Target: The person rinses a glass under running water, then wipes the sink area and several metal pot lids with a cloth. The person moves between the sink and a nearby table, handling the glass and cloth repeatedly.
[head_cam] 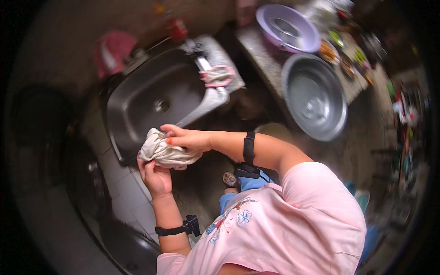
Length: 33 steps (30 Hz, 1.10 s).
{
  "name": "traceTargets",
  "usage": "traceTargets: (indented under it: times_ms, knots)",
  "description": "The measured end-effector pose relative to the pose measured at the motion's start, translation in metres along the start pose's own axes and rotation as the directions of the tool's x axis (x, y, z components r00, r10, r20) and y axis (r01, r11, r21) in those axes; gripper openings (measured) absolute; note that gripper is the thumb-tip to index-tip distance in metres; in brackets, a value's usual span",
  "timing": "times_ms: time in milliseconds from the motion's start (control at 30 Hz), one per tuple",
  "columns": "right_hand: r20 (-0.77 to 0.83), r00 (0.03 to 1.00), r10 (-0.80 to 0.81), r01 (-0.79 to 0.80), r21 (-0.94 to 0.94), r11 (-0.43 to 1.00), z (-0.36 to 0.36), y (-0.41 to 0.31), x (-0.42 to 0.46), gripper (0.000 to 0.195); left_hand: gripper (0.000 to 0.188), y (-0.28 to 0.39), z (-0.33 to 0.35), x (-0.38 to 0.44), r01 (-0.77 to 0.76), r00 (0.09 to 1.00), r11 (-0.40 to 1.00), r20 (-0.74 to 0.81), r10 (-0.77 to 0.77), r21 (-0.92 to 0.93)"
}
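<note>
A crumpled off-white cloth (168, 153) is bunched between my two hands, by the near edge of a steel sink (137, 106). My left hand (156, 177) grips its lower left end, with the thumb showing at the front and the fingers partly behind. From above, my right hand (187, 138) holds the upper side, fingers pressed over the folds. The sink's basin is bare around its drain (161, 105). A cloth with a pink border (218, 76) lies over the sink's right rim.
To the right, a large metal basin (314, 96) sits at the edge of a counter (256, 43), beside a purple basin (299, 22). A plate of orange food (328, 51) is behind them. Something pink (113, 53) is beyond the sink's left corner. White tiles (127, 192) border the sink.
</note>
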State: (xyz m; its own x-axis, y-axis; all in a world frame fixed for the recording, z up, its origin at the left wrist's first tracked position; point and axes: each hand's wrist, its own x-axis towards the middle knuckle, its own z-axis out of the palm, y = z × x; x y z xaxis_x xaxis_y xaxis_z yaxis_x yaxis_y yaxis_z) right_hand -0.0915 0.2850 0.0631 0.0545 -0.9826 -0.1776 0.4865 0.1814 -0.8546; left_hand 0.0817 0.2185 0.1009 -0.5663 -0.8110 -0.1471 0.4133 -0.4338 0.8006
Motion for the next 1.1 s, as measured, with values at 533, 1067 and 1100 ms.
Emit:
traceTargets:
  times_ms: [533, 1067, 1100]
  knots:
    - [-0.467, 0.855, -0.223, -0.009, -0.445, 0.895, -0.013, -0.011, -0.256, 0.045, 0.052, -0.126, 0.118, -0.081, 0.526, 0.768, 0.845, 0.369, -0.523, 0.102]
    - [-0.510, 0.819, 0.264, -0.469, -0.859, -0.204, -0.271, 0.007, -0.419, 0.055, 0.039, -0.254, 0.243, -0.118, 0.651, 0.753, 0.748, 0.231, -0.616, -0.127]
    - [-0.462, 0.842, 0.277, -0.410, -0.883, -0.227, -0.276, -0.002, -0.420, 0.054, 0.038, -0.258, 0.253, -0.117, 0.646, 0.754, 0.750, 0.269, -0.599, -0.139]
